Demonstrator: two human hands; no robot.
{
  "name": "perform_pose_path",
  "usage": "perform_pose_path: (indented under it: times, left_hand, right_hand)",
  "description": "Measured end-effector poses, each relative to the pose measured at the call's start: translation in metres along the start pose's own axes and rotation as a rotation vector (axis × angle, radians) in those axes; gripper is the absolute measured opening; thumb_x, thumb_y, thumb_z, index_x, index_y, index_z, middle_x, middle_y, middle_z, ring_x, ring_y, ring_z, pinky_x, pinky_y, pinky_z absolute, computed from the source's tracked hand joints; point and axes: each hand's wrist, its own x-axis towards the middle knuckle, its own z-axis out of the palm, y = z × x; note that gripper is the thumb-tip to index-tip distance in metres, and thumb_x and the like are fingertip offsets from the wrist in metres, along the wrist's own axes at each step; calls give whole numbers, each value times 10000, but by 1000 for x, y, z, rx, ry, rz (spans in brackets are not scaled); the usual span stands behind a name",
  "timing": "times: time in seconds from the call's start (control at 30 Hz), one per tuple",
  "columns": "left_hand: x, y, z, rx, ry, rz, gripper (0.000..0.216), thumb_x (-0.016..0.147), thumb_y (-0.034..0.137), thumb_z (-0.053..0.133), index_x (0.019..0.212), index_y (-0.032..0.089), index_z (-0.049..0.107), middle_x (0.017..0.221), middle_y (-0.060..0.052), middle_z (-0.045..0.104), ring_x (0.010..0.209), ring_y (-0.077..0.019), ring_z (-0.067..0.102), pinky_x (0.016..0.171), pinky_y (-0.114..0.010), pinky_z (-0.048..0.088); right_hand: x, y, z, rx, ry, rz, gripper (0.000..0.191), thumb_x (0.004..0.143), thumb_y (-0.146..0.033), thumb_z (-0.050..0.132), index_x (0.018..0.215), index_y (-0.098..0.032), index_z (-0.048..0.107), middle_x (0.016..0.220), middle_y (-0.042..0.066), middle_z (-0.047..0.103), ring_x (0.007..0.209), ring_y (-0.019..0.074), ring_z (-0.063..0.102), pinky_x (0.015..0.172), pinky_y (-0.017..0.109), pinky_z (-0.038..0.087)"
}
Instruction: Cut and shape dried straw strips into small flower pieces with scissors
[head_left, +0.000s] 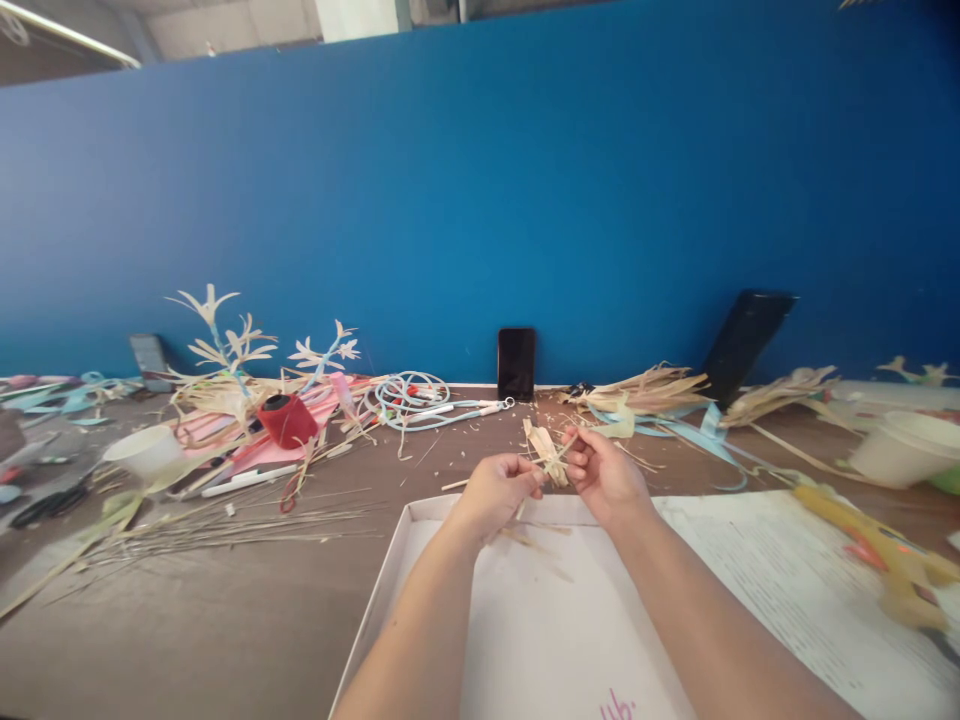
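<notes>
Over the far end of a white shallow box lid, my two hands work at a small bundle of pale dry straw strips. My left hand pinches its left side between thumb and fingers. On the other side, my right hand has its fingertips closed on a thin strip of the same straw. The strips cross between the hands, and a wider flat piece sticks up at the back. Fingers partly cover where the strips meet. A few loose straw bits lie in the lid below.
A phone leans on the blue partition. Leftward are a red thread spool, a white cup, thin wires and straw flowers. Rightward lie straw bundles, printed paper and a yellow glue gun.
</notes>
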Motion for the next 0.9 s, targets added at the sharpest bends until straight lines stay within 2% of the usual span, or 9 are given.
perform_pose_path:
  times: [0.13,0.27,0.43,0.57,0.77,0.9]
  left_hand:
    - [1,1,-1,-77,39,-9,221,663,355,620,686,141,568,570,22,553,384,-30,285,391,-198,180]
    - [3,0,-3,-225,83,29,270,654,388,632,721,134,569,579,19,555,378,-24,286,388,-197,162]
    - [4,0,-4,-293,26,25,329,631,434,661,701,128,561,512,46,480,370,-17,253,382,-195,136]
    - [3,-2,-2,-276,-20,-20,335,614,430,676,706,134,551,570,28,526,371,-13,264,376,-192,131]
    - [0,1,-1,-222,-28,-56,309,625,415,670,702,142,549,601,22,549,381,-17,269,378,-194,138]
    - [-1,2,0,-166,-28,-32,308,627,418,667,703,136,569,607,13,558,407,-26,293,397,-196,165]
  right_hand:
    - [-2,-1,1,-74,-24,33,160,720,-287,669,828,-170,682,705,20,629,455,45,426,341,130,342]
    - [-8,-2,1,-234,-166,104,305,761,-418,624,944,-182,688,932,82,672,561,73,504,424,157,410]
    - [-13,0,0,-445,-317,88,321,701,-314,704,1003,-205,694,939,47,660,618,72,495,460,158,377]
    - [-12,1,-1,-442,-343,67,291,720,-306,686,989,-198,702,962,55,646,632,75,471,485,174,373]
    - [-11,-1,-3,-366,-346,87,216,730,-316,682,874,-158,717,692,18,581,595,68,441,474,166,343]
    - [-11,-2,-2,-347,-322,83,206,714,-324,696,813,-146,715,610,-1,527,577,73,428,460,172,332]
